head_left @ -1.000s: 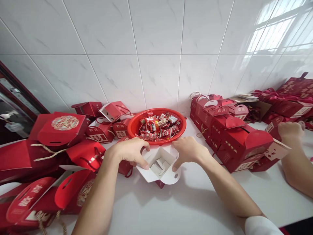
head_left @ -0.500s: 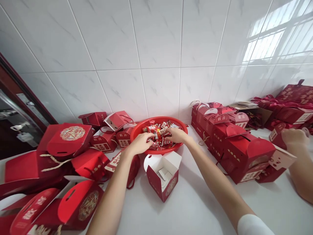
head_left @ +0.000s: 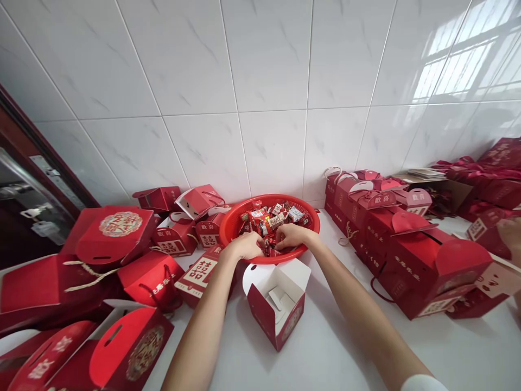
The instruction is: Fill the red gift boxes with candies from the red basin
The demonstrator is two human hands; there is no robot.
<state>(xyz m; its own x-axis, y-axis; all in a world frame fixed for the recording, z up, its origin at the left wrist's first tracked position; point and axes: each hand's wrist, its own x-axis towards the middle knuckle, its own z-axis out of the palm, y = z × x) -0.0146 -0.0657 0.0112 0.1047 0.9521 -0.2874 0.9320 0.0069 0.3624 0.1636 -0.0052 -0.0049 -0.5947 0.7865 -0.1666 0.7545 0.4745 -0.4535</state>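
Observation:
Both hands are down in a red plastic basket (head_left: pixel 232 209) of wrapped candies (head_left: pixel 277 218). My left hand (head_left: pixel 249 245) presses into the candies at the front left, its fingertips hidden among them. My right hand (head_left: pixel 291 236) is curled over candies at the front right, and its fingertips are also sunk from sight. Just in front of the basket stands an open red box (head_left: pixel 266 315) with white inner walls; only folded white flaps show inside it.
Red gift boxes (head_left: pixel 118 233) with rope handles crowd the left side. A row of closed red boxes (head_left: pixel 382 239) runs along the right. Another person's hand (head_left: pixel 510 236) is at the far right edge. A tiled wall (head_left: pixel 272 146) rises behind.
Both hands have moved toward the near side of the basket and deeper among the candies. The view has shifted slightly, and the other person's hand is now nearer the frame's right edge.

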